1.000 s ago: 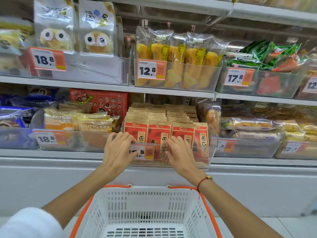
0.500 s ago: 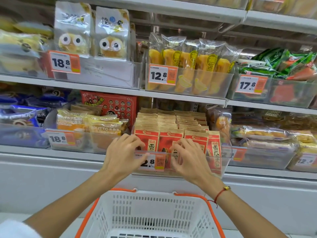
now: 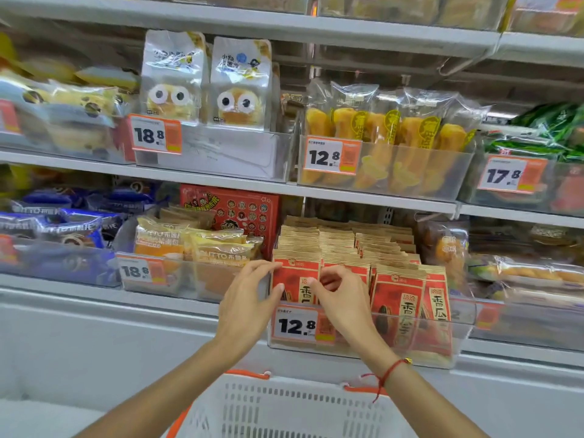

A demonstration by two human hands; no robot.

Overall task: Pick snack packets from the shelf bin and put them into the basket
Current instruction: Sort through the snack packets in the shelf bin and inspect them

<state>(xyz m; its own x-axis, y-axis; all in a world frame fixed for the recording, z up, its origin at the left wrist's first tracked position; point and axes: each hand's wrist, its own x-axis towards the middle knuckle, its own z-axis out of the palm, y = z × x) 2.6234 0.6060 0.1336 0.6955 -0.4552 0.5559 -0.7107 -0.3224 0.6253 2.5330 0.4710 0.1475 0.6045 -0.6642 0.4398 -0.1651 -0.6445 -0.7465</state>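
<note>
Both hands are up at the front of the clear shelf bin [image 3: 455, 339], the one carrying the 12.8 price tag [image 3: 298, 325] on the lower shelf. The bin is packed with rows of red and tan snack packets [image 3: 396, 298] standing upright, front row facing out, further rows stacked close behind. The left hand [image 3: 248, 306] is at the bin's left corner, with its fingers [image 3: 268, 265] curved over the top left edge of the front-left packet [image 3: 295, 279] and its thumb against that packet's left side, so the packet sits between thumb and fingers (whether it is truly gripped or only touched is hard to tell). The right hand [image 3: 343, 303], with a red string bracelet [image 3: 390, 371] at the wrist, has its fingers curled in front of the same packet's right half and the next one along; the fingertips hide the contact, so I cannot tell whether it is pinching a packet. The front-left packet stands in the bin, upright, its lower part behind the price tag. Below the wrists is the white basket [image 3: 284, 409] with orange handles [image 3: 246, 374], well below the bin.
</note>
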